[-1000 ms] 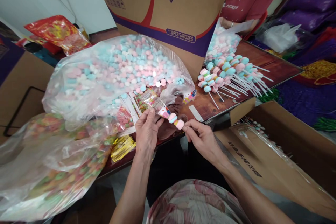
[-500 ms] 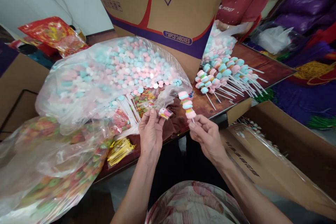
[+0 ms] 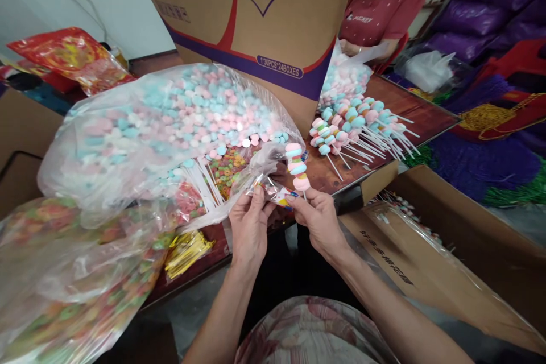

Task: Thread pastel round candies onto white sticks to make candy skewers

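Above table edge (image 3: 362,179): candy skewer (image 3: 297,166) held upright, between big bag of pastel candy discs (image 3: 170,119) and pile of finished skewers (image 3: 354,125).
Right hand (image 3: 318,219): fingertips pinched together on stick just under lowest pink disc.
Left hand (image 3: 249,222): thumb and fingers closed on small clear wrapper (image 3: 273,193), printed end touching right fingertips.
Long axis: near vertical, leaning slightly left at top; candy end up, stick end down into right fist.
Wrapper mouth: probably facing skewer, hard to tell through glare.
Risk: thin film could buckle or tear against widest disc if fed off-line.
Risk: loose pinch on slim stick could let skewer tip and drop toward open carton (image 3: 447,250).
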The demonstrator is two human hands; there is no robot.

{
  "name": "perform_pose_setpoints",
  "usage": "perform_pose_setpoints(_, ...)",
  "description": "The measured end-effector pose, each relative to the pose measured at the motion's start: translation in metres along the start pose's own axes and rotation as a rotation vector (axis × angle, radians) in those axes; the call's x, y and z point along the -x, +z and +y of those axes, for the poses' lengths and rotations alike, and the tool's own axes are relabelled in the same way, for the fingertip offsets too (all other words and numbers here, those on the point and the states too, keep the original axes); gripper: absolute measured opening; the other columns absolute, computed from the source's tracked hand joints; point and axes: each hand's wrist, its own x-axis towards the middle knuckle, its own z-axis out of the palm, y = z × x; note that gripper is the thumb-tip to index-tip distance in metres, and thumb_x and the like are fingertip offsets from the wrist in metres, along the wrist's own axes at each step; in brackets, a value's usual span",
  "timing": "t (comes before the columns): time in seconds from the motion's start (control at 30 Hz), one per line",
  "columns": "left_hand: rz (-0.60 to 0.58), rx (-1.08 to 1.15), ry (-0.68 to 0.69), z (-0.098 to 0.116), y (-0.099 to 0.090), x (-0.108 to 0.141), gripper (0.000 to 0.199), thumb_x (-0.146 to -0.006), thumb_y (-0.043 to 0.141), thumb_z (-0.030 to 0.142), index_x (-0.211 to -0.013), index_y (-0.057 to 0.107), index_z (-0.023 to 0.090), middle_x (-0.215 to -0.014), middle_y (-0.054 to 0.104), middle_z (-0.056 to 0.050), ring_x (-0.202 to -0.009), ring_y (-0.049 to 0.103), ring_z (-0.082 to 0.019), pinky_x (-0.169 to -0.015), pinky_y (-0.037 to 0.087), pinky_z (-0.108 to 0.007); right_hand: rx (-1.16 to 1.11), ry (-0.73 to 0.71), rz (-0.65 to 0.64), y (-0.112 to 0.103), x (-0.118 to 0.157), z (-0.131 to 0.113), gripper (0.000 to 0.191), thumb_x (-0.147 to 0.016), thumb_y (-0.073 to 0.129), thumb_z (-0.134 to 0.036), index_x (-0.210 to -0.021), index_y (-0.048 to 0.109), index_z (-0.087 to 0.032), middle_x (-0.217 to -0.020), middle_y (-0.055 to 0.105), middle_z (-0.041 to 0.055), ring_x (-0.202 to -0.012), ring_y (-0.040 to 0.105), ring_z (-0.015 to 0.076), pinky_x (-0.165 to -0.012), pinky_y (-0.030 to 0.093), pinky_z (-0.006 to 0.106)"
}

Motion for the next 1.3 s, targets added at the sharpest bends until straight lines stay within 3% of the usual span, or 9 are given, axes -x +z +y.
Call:
perform_pose_setpoints(0.1, 0.078, -0.032, 0.055, -0.002, -0.002, 0.001, 0.023, -0.07, 0.083, 0.032, -0.074, 0.067, 0.016, -0.075, 0.069, 0.002, -0.067, 0.065, -0.01, -0.073, 0.057, -0.026, -0.004, 0.011, -0.003, 0.004, 0.001, 0.003, 0.036, -0.076, 0.076, -0.043, -0.064, 0.054, -0.016, -0.051, 0.028, -0.0096, -0.045, 0.016, 0.0033, -0.042, 0.011, 0.022)
perform_pose_setpoints(0.27, 0.098, -0.059, 0.067, -0.003, -0.004, 0.003, 0.028, -0.074, 0.079, 0.042, -0.079, 0.065, 0.018, -0.087, 0.072, 0.0, -0.079, 0.069, -0.014, -0.075, 0.057, -0.029, 0.01, 0.028, 0.016, 0.006, 0.001, 0.008, 0.043, -0.08, 0.072, -0.047, -0.059, 0.049, -0.017, -0.049, 0.025, -0.0096, -0.045, 0.016, 0.0041, -0.042, 0.011, 0.023)
perform_pose_setpoints(0.4, 0.106, -0.069, 0.026, 0.001, -0.006, 0.002, 0.024, -0.073, 0.081, 0.036, -0.078, 0.065, 0.018, -0.082, 0.071, 0.001, -0.074, 0.068, -0.012, -0.075, 0.056, -0.028, 0.12, 0.009, -0.011, 0.001, -0.001, 0.011, 0.041, -0.08, 0.073, -0.047, -0.061, 0.054, -0.016, -0.052, 0.031, -0.0076, -0.046, 0.018, 0.0044, -0.043, 0.011, 0.023)
perform_pose_setpoints(0.5, 0.136, -0.063, 0.046, 0.002, -0.006, 0.001, 0.024, -0.069, 0.084, 0.031, -0.077, 0.065, 0.017, -0.078, 0.07, 0.003, -0.069, 0.066, -0.01, -0.073, 0.056, -0.026, 0.011, 0.017, 0.09, 0.0, -0.005, 0.013, 0.046, -0.077, 0.075, -0.047, -0.056, 0.046, -0.018, -0.049, 0.026, -0.0095, -0.044, 0.016, 0.0039, -0.042, 0.012, 0.023)
perform_pose_setpoints(0.63, 0.16, -0.026, 0.008, 0.001, -0.01, -0.001, 0.027, -0.068, 0.084, 0.033, -0.077, 0.064, 0.017, -0.075, 0.069, 0.003, -0.066, 0.065, -0.009, -0.072, 0.054, -0.026, -0.029, -0.017, 0.203, -0.004, -0.011, 0.014, 0.035, -0.077, 0.074, -0.045, -0.065, 0.059, -0.016, -0.046, 0.027, -0.0106, -0.041, 0.019, 0.0046, -0.042, 0.014, 0.023)
perform_pose_setpoints(0.77, 0.212, 0.044, -0.083, 0.002, -0.014, -0.008, 0.028, -0.068, 0.085, 0.032, -0.081, 0.065, 0.018, -0.077, 0.071, 0.003, -0.068, 0.066, -0.01, -0.072, 0.053, -0.025, 0.118, -0.039, 0.134, -0.011, -0.007, 0.007, 0.035, -0.081, 0.069, -0.048, -0.071, 0.062, -0.016, -0.049, 0.029, -0.0092, -0.045, 0.022, 0.0064, -0.044, 0.018, 0.023)
perform_pose_setpoints(1.0, 0.28, 0.12, -0.168, 0.013, -0.014, -0.018, 0.013, -0.085, 0.072, 0.031, -0.084, 0.067, 0.019, -0.082, 0.072, 0.0, -0.075, 0.068, -0.009, -0.076, 0.053, -0.023, 0.65, -0.27, -0.007, -0.034, 0.024, -0.018, 0.033, -0.095, 0.053, -0.039, -0.069, 0.048, -0.019, -0.065, 0.035, -0.0033, -0.06, 0.032, 0.011, -0.055, 0.029, 0.026)
perform_pose_setpoints(1.17, 0.294, 0.138, -0.162, 0.016, -0.011, -0.021, 0.011, -0.087, 0.069, 0.03, -0.085, 0.067, 0.019, -0.084, 0.071, 0.0, -0.078, 0.068, -0.009, -0.079, 0.053, -0.023, 0.812, -0.47, -0.049, -0.045, 0.041, -0.021, 0.017, -0.098, 0.046, -0.025, -0.09, 0.061, -0.02, -0.07, 0.049, 0.0003, -0.062, 0.043, 0.014, -0.059, 0.036, 0.027)
perform_pose_setpoints(1.3, 0.285, 0.121, -0.174, 0.016, -0.009, -0.021, 0.013, -0.086, 0.07, 0.031, -0.084, 0.067, 0.019, -0.082, 0.071, -0.001, -0.075, 0.068, -0.009, -0.078, 0.052, -0.023, 0.881, -0.589, -0.04, -0.046, 0.041, -0.018, 0.015, -0.096, 0.049, -0.017, -0.096, 0.063, -0.02, -0.071, 0.055, 0.0017, -0.061, 0.05, 0.0142, -0.06, 0.039, 0.027)
